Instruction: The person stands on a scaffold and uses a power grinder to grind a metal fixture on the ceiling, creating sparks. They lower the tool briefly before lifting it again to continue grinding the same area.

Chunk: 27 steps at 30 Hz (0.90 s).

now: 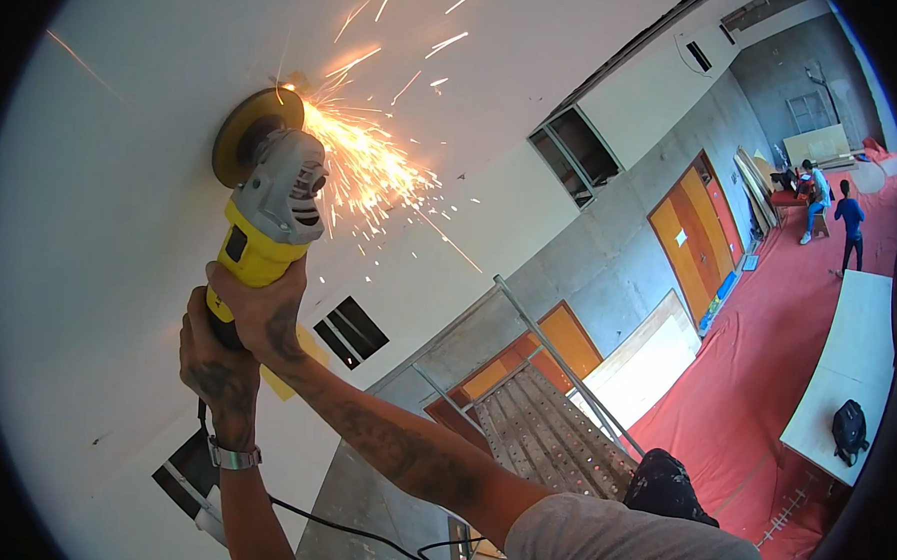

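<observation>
Both my hands grip a yellow and grey angle grinder (271,212), held overhead. My right hand (272,310) wraps round its yellow body, while my left hand (215,362), with a metal watch (233,457) on the wrist, closes round the rear end just below. The grinder's disc (236,143) meets a small protruding spot (295,79) on the white ceiling (119,266). Bright sparks (364,161) spray from that contact towards the right. A black cord (343,529) runs from the tool past my left wrist.
Below me is a perforated metal scaffold platform (542,424) with a rail (565,360). Rectangular openings (351,333) break the white surface. Far below, a red-covered floor (767,324) holds a long table (845,357) with a black backpack (849,432). Two people (849,225) are near the far end.
</observation>
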### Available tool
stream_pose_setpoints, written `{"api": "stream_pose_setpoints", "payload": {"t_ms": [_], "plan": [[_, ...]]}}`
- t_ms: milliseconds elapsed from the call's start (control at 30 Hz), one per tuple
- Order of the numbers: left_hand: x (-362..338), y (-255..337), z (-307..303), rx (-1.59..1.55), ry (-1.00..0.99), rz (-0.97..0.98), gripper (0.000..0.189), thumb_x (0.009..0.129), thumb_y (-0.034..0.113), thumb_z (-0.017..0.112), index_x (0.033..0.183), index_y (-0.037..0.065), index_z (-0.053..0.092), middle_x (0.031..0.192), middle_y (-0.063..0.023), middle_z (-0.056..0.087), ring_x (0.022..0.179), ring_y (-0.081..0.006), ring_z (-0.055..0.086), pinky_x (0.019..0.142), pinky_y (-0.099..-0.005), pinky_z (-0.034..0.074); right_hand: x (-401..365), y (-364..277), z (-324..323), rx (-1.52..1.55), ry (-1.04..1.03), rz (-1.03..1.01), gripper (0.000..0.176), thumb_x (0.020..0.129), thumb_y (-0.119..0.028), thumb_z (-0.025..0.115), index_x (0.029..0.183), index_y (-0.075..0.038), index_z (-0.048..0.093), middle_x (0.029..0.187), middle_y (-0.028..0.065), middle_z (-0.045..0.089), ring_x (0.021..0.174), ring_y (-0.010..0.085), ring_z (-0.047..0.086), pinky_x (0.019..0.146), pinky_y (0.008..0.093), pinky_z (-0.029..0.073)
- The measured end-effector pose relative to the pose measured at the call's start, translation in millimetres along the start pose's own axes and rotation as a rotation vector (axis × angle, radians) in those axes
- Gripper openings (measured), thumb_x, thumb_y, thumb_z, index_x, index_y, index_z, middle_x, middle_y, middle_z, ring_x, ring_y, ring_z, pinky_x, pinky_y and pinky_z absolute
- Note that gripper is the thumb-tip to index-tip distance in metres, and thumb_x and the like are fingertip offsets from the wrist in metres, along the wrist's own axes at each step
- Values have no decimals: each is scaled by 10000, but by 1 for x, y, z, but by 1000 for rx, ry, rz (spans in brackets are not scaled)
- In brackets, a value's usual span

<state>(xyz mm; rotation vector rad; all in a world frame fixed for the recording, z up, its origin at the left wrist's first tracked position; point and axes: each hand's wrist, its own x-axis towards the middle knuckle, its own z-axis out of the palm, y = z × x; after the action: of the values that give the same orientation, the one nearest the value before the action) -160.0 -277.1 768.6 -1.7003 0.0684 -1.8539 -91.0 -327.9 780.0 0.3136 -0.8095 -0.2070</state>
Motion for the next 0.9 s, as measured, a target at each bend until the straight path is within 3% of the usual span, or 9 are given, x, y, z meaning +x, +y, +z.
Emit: {"api": "stream_pose_setpoints", "payload": {"t_ms": [333, 833, 900], "plan": [[0, -3, -6, -10, 4, -2, 664, 765, 342, 876, 1283, 67, 564, 1011, -111, 680, 897, -341, 695, 736, -453, 567, -4, 5, 6, -67, 32, -70, 558, 785, -24, 801, 1226, -31, 458, 1030, 67, 625, 898, 170, 661, 782, 332, 581], [-2, -8, -9, 15, 0, 5, 697, 747, 361, 885, 1292, 79, 554, 1015, -102, 673, 913, -345, 688, 750, -457, 560, -7, 9, 3, -30, -26, 11, 628, 788, -47, 787, 1292, -45, 412, 1108, 81, 599, 972, 185, 636, 846, 355, 565], [-2, -9, -9, 23, 2, 9, 695, 748, 364, 885, 1290, 80, 555, 1013, -101, 673, 907, -342, 688, 749, -454, 560, -7, 6, 7, -2, 5, -27, 587, 781, -28, 797, 1248, -37, 443, 1057, 73, 615, 924, 176, 653, 809, 338, 575]]}}
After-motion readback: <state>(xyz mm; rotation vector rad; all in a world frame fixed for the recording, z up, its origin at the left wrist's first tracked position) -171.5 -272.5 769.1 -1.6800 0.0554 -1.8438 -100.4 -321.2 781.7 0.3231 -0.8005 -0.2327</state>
